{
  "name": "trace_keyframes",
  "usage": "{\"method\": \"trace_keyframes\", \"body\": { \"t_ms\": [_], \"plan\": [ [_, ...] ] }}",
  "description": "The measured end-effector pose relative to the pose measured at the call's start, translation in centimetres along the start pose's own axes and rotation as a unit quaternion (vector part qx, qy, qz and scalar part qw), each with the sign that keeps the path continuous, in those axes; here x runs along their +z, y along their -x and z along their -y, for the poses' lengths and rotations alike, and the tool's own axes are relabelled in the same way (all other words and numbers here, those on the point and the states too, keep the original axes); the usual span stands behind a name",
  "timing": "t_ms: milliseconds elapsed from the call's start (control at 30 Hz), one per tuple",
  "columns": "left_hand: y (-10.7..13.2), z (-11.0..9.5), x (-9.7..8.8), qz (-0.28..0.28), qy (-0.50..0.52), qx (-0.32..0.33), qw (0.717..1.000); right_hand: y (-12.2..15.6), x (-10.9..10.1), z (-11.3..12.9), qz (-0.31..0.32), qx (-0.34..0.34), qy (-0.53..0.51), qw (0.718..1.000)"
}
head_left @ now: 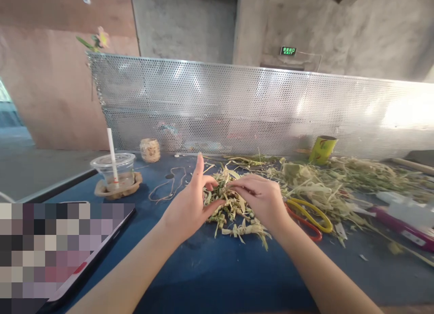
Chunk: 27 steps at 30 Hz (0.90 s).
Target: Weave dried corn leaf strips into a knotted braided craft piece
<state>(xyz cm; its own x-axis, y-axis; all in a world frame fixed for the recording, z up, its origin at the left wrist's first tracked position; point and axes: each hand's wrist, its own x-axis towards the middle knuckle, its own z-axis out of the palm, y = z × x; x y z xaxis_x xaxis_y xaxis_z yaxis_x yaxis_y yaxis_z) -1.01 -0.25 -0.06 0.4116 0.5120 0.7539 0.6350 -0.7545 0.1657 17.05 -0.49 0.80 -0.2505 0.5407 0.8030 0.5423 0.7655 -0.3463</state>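
A woven piece of pale dried leaf strips (233,214) lies on the blue table (217,278) in front of me. My left hand (190,205) grips its left side with thumb and lower fingers, the index finger pointing up. My right hand (262,199) rests on its right side, fingers curled and pinching a strip near the top. Loose strip ends stick out below both hands.
Scissors with yellow and red handles (310,217) lie just right of my right hand. A heap of loose strips (339,180), a yellow-green tape roll (322,149), a glue gun (403,223), a plastic cup with straw (115,171), a twine spool (150,150), loose cord (169,185) and a tablet (61,255) surround them. A perforated metal screen (257,106) backs the table.
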Motion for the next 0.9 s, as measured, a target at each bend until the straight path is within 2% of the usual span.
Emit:
{"method": "trace_keyframes", "body": {
  "t_ms": [167, 300, 367, 467, 567, 700, 800, 833, 900],
  "plan": [
    [0.3, -0.5, 0.3, -0.030, 0.055, -0.004, 0.998, -0.2, 0.0, 0.5, 0.010, 0.007, -0.030, 0.999],
    [0.4, -0.6, 0.5, -0.067, 0.048, 0.026, 0.996, -0.1, 0.1, 0.7, -0.028, 0.011, -0.001, 1.000],
    [0.3, -0.5, 0.5, -0.070, 0.030, 0.063, 0.995, -0.2, 0.2, 0.8, -0.040, 0.033, -0.034, 0.998],
    [0.0, -0.5, 0.5, -0.084, -0.046, 0.145, 0.985, -0.3, 0.3, 0.9, -0.011, 0.074, -0.135, 0.988],
    [-0.2, -0.8, 0.1, -0.105, -0.150, 0.245, 0.952, -0.5, 0.4, 1.0, -0.015, 0.095, -0.176, 0.980],
    [0.0, -1.1, -0.9, -0.165, -0.239, 0.345, 0.893, -0.6, 0.1, 1.4, -0.020, 0.034, -0.191, 0.981],
    [0.5, -0.8, -1.6, -0.173, -0.242, 0.397, 0.868, -0.4, -0.2, 1.7, -0.018, -0.008, -0.179, 0.984],
    [0.7, -0.6, -1.7, -0.161, -0.239, 0.403, 0.869, -0.4, -0.3, 1.7, -0.021, -0.017, -0.172, 0.985],
    [0.9, -0.2, -2.0, -0.091, -0.225, 0.346, 0.907, -0.5, -0.5, 1.6, -0.017, -0.041, -0.159, 0.986]
  ]
}}
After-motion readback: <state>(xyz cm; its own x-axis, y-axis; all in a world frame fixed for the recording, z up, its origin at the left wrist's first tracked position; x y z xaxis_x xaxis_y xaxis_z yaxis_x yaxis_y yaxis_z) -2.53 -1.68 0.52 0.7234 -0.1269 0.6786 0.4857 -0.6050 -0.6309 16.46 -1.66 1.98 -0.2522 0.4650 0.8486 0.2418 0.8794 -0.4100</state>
